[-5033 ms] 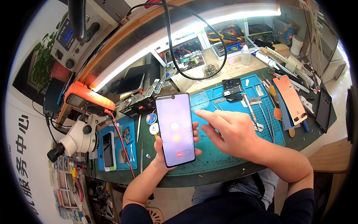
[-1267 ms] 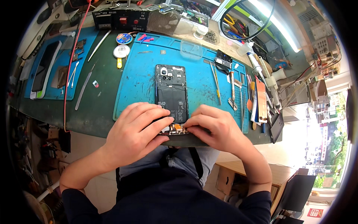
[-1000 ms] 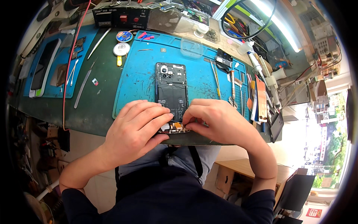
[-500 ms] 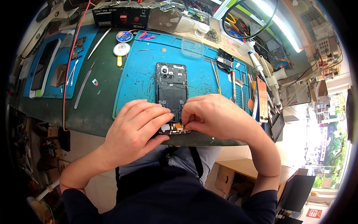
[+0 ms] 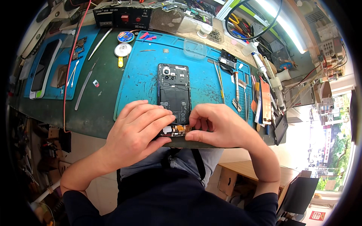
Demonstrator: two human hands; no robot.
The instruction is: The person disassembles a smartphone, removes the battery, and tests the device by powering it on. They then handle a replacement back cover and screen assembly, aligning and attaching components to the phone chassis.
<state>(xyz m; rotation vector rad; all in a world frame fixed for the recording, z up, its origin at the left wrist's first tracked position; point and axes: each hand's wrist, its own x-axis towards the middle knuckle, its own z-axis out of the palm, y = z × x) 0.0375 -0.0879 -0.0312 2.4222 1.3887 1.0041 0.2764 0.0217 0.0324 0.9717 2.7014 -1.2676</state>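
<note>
Since the frame half a second earlier, my right hand [image 5: 222, 124] has opened at the tips: the thumb has dropped toward the near edge and the forefinger has parted from it, while my left hand [image 5: 137, 130] has kept its place. The opened smartphone [image 5: 174, 92], a slim rounded rectangle, lies back upward on the blue mat [image 5: 137, 79], its lower end close to the near edge of the green bench [image 5: 100, 116]. A matte black battery [image 5: 174, 101] fills its middle; above sits a camera module [image 5: 166, 73] of round glossy lenses. At the base, a circuit board [image 5: 175, 131] shows small metallic parts and an orange flex ribbon [image 5: 180, 128]. My right thumb and forefinger stand apart at the lower right corner, the other fingers curled inward. My left fingers lie extended together over the left edge; I cannot tell whether they grip it. Beyond, the scuffed mat bears slender metal tweezers [image 5: 220, 81] and a clear plastic box [image 5: 194, 49]. To the left are a flat grey scalpel [image 5: 85, 86], white cotton swabs [image 5: 73, 73] and a glossy-screened phone [image 5: 43, 69].
</note>
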